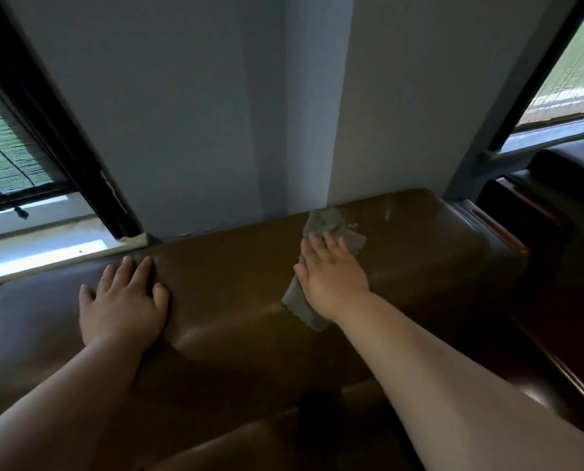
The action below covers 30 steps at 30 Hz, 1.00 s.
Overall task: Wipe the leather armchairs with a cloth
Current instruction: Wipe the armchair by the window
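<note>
A brown leather armchair point(236, 273) fills the lower half of the view, its padded backrest top running from left to right against the wall. A grey cloth point(331, 226) lies on the right part of that backrest top. My right hand point(331, 273) presses flat on the cloth with straight fingers, and cloth shows beyond the fingertips and below the wrist. My left hand point(124, 300) rests flat on the leather at the left, fingers spread, holding nothing.
A grey wall point(188, 113) rises right behind the backrest. Windows with blinds stand at the left point(8, 158) and upper right point(569, 73). A second dark armchair point(562, 185) with a wooden armrest point(508, 229) sits close on the right.
</note>
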### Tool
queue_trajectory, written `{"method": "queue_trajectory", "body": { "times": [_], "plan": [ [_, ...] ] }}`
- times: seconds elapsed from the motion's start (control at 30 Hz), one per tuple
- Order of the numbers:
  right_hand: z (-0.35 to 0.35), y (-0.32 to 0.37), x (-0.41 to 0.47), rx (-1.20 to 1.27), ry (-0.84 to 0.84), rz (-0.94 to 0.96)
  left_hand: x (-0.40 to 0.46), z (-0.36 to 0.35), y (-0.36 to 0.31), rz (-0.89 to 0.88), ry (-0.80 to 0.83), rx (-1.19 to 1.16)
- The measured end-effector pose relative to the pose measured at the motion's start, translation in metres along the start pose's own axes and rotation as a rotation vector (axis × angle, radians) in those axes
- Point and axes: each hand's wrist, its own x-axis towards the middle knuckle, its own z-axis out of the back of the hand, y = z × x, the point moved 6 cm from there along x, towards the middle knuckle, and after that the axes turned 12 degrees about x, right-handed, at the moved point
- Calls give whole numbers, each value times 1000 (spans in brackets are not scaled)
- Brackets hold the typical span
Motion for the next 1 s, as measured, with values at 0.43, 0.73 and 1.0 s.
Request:
{"method": "queue_trajectory", "body": {
  "times": [0.43, 0.73, 1.0],
  "plan": [
    [33, -95, 4, -34, 16, 7, -23, 1, -161, -131, -162, -99],
    [14, -48, 31, 42, 203, 337, -22, 3, -165, -130, -160, -66],
    [7, -40, 48, 46, 194, 309, -25, 6, -167, -121, -148, -46]
  ]
}}
